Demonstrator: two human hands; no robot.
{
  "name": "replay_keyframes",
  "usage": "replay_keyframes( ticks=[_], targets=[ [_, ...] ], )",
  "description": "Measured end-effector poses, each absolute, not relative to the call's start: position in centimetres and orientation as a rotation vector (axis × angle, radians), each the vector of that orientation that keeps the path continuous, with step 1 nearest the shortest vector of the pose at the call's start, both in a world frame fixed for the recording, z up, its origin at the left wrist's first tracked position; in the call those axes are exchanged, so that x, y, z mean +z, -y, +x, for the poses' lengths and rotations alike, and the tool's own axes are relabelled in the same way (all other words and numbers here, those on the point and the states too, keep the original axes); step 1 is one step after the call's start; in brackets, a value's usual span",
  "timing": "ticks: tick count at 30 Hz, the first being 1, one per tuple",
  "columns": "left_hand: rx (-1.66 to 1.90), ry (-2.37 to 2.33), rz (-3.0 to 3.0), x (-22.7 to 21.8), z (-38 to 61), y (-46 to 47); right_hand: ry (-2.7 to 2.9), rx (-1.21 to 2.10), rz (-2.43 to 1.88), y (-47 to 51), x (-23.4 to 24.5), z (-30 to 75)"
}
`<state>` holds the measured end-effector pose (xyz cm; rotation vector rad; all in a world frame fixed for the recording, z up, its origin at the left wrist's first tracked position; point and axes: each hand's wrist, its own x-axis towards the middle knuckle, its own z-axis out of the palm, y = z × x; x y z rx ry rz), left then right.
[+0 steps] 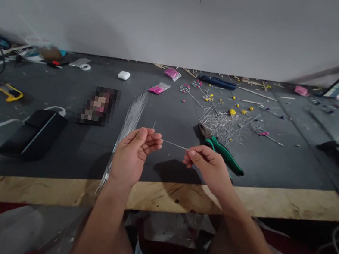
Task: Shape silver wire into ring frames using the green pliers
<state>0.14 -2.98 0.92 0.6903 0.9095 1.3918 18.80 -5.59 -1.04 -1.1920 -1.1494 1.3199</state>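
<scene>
A thin silvery wire [173, 144] stretches between my two hands above the table's front part. My left hand [134, 151] pinches it between thumb and fingers, and a short end sticks up past the fingertips. The wire's other end, which looks twisted, is pinched by my right hand [207, 164]. Beneath and beside my left hand lies a long bundle of straight wires [129, 120]. Just beyond my right hand rest pliers [224, 153] with green handles, next to a heap of short wire pieces [222, 125].
Pink bead packets [159, 88], a white case [124, 75] and wire shapes [185, 88] with pink bits lie farther back. Yellow pieces [232, 112] dot the wire heap. At left are a black box-like object [35, 134] and a yellow cutter [11, 92]. A wooden edge [156, 199] borders the table.
</scene>
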Motion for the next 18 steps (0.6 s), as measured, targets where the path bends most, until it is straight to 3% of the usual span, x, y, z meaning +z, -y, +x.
replay_keyframes(
  ticks=[5, 11, 18],
  targets=[
    [1.444, -0.953, 0.584, 0.9, 0.0, 2.7, 1.085, 1.300, -1.190, 5.4, -0.9, 18.6],
    [1.124, -0.966, 0.823, 0.0, 2.4, 3.9, 1.163, 1.336, -1.209, 5.7, -1.0, 17.8],
    [1.102, -0.954, 0.870, -0.5, 3.4, 4.3, 1.181, 1.370, -1.192, 5.7, -1.3, 17.6]
  ],
)
